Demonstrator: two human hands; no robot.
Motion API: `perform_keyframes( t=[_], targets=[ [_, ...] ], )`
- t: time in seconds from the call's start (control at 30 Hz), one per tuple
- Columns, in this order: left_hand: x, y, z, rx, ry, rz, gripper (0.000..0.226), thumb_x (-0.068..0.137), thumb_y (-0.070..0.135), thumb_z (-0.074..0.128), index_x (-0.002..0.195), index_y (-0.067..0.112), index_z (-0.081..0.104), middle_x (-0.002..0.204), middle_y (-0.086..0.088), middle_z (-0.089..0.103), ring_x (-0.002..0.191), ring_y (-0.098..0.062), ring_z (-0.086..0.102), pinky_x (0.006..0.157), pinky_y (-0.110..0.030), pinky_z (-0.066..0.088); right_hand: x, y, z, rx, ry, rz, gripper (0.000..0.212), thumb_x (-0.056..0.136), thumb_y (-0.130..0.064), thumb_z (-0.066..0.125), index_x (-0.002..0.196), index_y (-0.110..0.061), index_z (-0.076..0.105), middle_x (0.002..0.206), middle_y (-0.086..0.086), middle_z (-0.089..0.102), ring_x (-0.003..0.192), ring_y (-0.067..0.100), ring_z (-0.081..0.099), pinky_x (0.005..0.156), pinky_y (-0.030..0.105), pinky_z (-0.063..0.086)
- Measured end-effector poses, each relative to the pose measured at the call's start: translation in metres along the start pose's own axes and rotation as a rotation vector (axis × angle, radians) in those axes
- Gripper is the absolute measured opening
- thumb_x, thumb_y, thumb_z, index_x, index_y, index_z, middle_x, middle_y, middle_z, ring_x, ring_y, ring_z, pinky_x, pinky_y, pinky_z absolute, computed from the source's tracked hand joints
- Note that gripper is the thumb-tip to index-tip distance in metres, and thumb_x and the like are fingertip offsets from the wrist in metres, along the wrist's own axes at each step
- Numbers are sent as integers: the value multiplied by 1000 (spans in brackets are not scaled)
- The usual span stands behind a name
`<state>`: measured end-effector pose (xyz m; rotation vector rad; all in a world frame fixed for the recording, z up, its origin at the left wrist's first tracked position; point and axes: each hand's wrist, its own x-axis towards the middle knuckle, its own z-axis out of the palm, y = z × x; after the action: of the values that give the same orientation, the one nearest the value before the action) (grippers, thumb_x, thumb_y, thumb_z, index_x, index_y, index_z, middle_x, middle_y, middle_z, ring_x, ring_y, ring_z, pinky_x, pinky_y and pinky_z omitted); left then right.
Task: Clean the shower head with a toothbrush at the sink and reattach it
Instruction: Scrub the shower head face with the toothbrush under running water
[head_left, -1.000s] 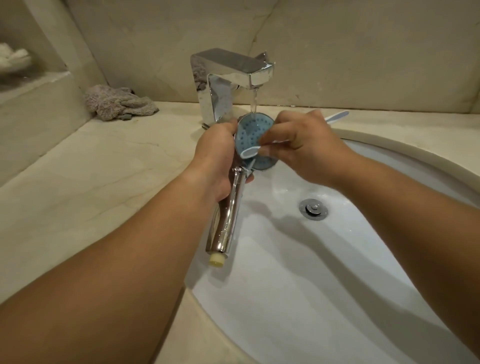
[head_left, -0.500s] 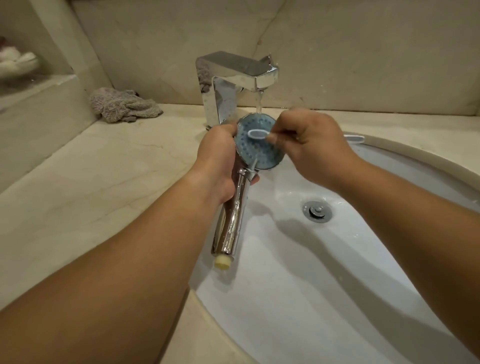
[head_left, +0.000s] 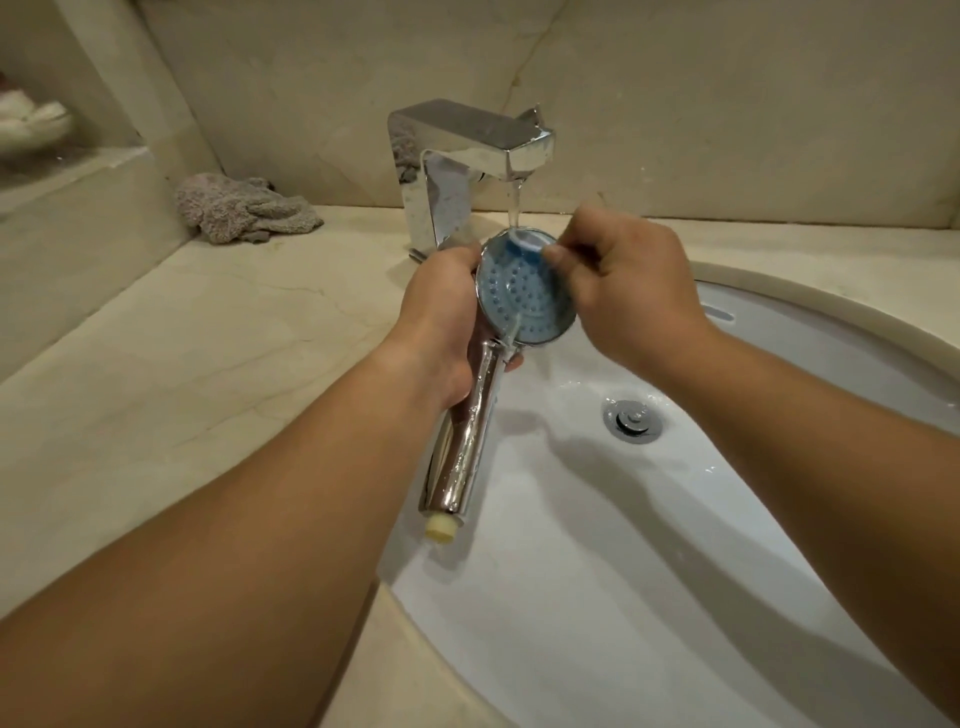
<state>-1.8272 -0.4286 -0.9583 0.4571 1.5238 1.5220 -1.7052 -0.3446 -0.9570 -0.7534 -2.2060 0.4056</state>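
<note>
My left hand (head_left: 441, 317) grips the chrome shower head (head_left: 522, 293) at its neck and holds it over the white sink (head_left: 649, 597). Its round blue face points up at me, and its handle slants down to a cream threaded end. My right hand (head_left: 628, 291) pinches a white toothbrush (head_left: 527, 240), whose head lies on the top edge of the blue face. Most of the brush handle is hidden by the hand. Water runs from the chrome tap (head_left: 467, 156) onto the top of the face and trickles off its lower rim.
A crumpled grey cloth (head_left: 241, 213) lies on the beige stone counter (head_left: 182, 364) to the left of the tap. The sink's metal drain plug (head_left: 632, 420) sits below my right hand. A raised stone ledge (head_left: 62, 171) with something white on it stands at the far left.
The toothbrush head has moved from the lower left of the blue face, across its middle, up to the top edge under the water stream. The left hand's grip is unchanged.
</note>
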Motion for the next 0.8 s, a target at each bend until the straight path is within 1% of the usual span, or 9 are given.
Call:
perform_keyframes(
  t=[0.1,0.13,0.2,0.33,0.4,0.47,0.57,0.7,0.8],
  targets=[
    [0,1,0,-20,-18,-5,47,100,44,44,117,11,73,97,-12,79,87,-31,68,71,-39,51,-7,-8,8,-43,-73,-96,18,94,-32,57,86,-16,60,83,0,59,75,23,54,64,38,49],
    [0,1,1,-20,-21,-2,48,100,44,45,120,10,72,98,-13,78,88,-31,67,71,-39,51,-6,-8,7,-47,-48,-71,18,95,-32,56,86,-16,59,83,0,59,75,23,54,64,39,49],
    [-1,1,1,-8,-19,2,50,100,44,46,125,8,71,108,-16,78,91,-30,67,75,-41,50,-1,-4,4,-6,29,35,19,95,-33,57,84,-17,57,82,0,58,77,23,55,64,37,49],
    [-4,1,3,-52,-53,1,45,102,43,43,110,12,75,90,-8,76,81,-27,66,73,-39,48,-10,-12,9,-21,-58,-47,19,95,-30,57,82,-17,56,81,-1,56,73,21,52,60,34,43],
    [-6,2,4,-46,-40,3,47,102,42,43,116,9,74,93,-10,76,82,-27,67,71,-38,48,-6,-10,7,-15,-10,26,20,95,-32,56,80,-19,52,79,-2,54,72,20,50,59,30,36],
    [-7,2,4,-27,-22,11,47,101,41,45,122,7,72,96,-11,75,85,-29,67,73,-40,49,-2,-6,5,8,45,105,21,95,-34,56,82,-18,54,78,-1,56,74,21,52,58,31,38],
    [-6,2,5,-41,-35,17,44,101,40,43,111,12,74,86,-8,75,77,-26,66,69,-37,49,-9,-13,10,1,-32,36,22,95,-33,57,78,-22,50,73,-7,50,68,17,48,55,30,37],
    [-9,1,6,-12,32,16,48,103,43,40,114,11,74,86,-10,77,71,-27,69,65,-36,53,-4,-10,7,20,45,154,22,96,-35,56,80,-21,51,75,-6,53,72,17,51,56,28,34],
    [-8,1,6,-37,27,1,49,104,48,39,110,13,74,83,-8,77,66,-25,69,62,-33,53,-11,-16,11,-17,-15,84,21,96,-33,55,79,-22,49,77,-4,53,69,17,48,54,28,34]
  ],
)
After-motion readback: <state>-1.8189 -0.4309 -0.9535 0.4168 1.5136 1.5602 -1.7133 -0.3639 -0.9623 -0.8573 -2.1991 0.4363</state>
